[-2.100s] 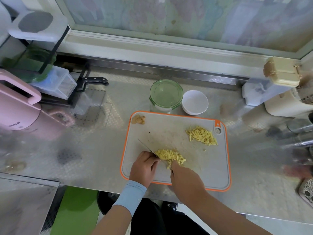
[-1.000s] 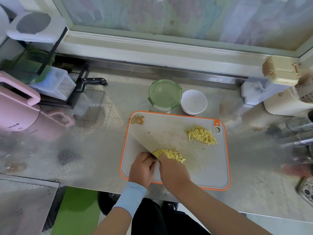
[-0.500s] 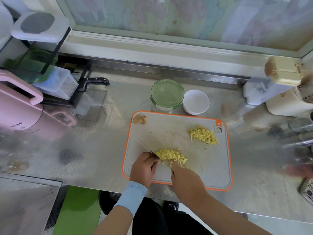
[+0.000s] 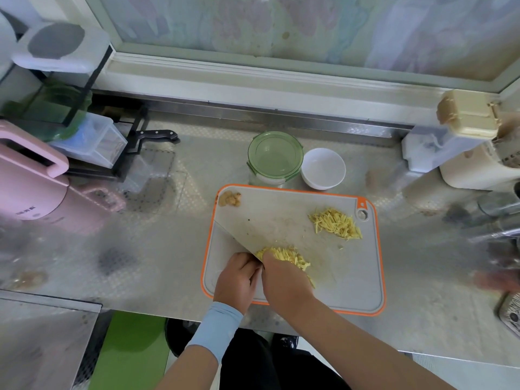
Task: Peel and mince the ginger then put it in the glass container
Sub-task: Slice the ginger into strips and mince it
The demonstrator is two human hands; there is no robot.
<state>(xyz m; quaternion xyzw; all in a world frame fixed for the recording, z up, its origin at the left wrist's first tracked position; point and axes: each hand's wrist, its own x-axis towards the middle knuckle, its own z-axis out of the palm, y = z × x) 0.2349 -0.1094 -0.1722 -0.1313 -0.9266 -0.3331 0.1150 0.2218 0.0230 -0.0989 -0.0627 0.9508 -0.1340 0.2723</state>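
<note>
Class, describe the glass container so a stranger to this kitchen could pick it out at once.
Find the orange-rimmed cutting board on the steel counter. Behind its far edge stand two round vessels. The glass container is the left one, green-lidded; the white bowl is open.

Light: bright, soft daylight from the window (image 4: 281,29)
Worktop (image 4: 140,249): hazy glare, smeared patches
Edges: wide-angle bending, blurred

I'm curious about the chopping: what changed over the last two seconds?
The knife, edge-down half a second ago, is now tipped, broad face showing; the right hand moved forward-left over the near ginger pile. The left hand, far ginger pile, glass container and cutting board stayed put.
</note>
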